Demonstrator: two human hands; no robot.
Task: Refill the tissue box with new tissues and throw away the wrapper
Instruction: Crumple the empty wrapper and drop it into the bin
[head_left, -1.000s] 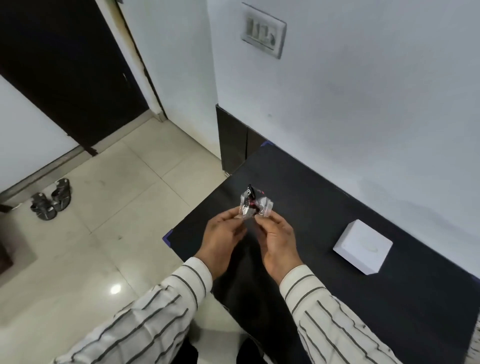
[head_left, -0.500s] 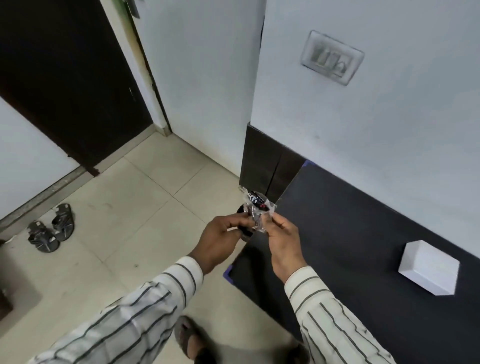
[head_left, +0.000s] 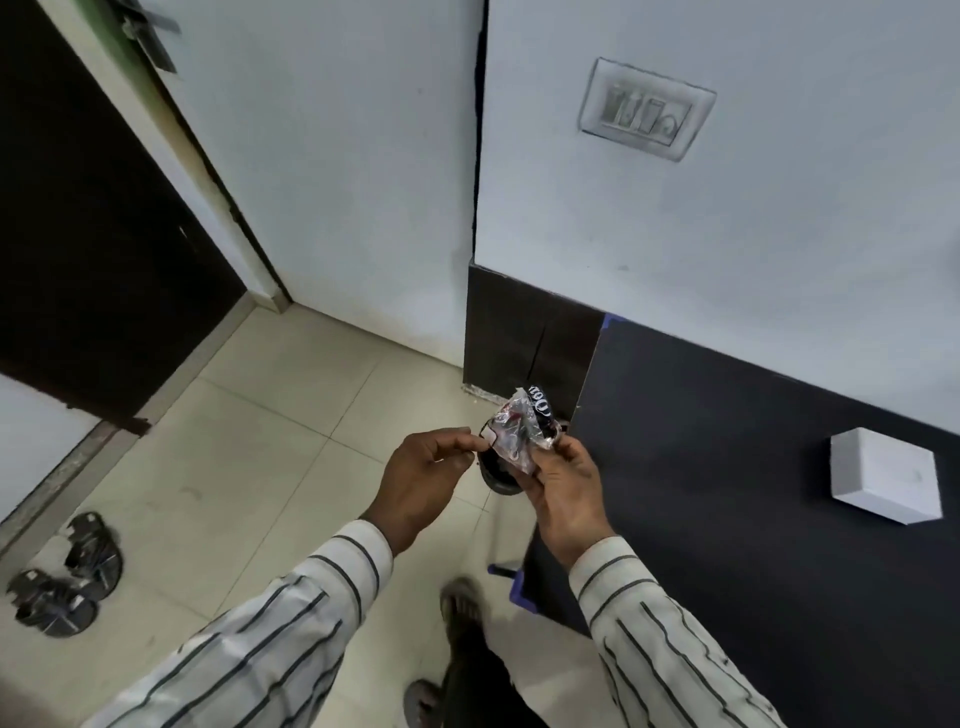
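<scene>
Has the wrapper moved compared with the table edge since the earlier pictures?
Yes. The wrapper has moved left, from above the dark table to beyond its left edge, over the floor.

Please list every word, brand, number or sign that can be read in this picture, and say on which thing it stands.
Crumpled clear plastic wrapper held by both hands: white letters on a black band, upside down and creased, too distorted to read.
Grey wall switch plate: no readable marks.
White square tissue box: no print visible.
Nothing else carries text.

The crinkled, glossy clear plastic wrapper (head_left: 519, 434) is catching light; the matt black tabletop (head_left: 727, 519) at three o'clock is looking smooth, the beige floor tiles (head_left: 249, 457) faintly glossy.
</scene>
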